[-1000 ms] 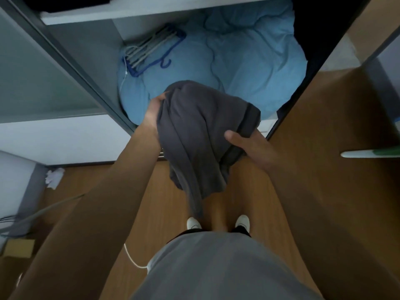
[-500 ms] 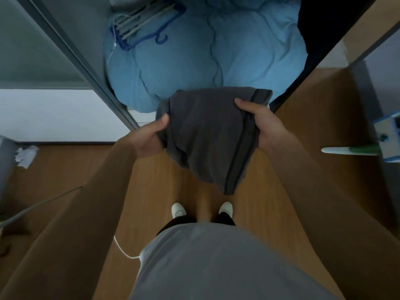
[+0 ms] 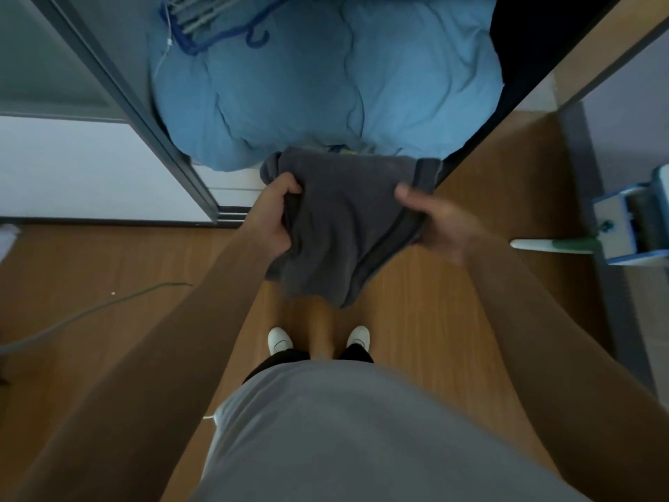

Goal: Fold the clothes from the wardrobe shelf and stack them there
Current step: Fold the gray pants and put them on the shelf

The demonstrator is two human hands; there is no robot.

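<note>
The wooden floor [image 3: 452, 320] carries a grey cable [image 3: 83, 315] at left and a mop handle [image 3: 543, 245] at right. A blue duvet [image 3: 289, 103] fills the far wardrobe compartment [image 3: 119, 30].

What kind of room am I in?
Most likely a home bedroom, at an open wardrobe: its sliding door frame, a blue duvet stuffed inside with blue hangers on it, and wood-look flooring. The left hand and right hand grip a dark grey garment.
</note>
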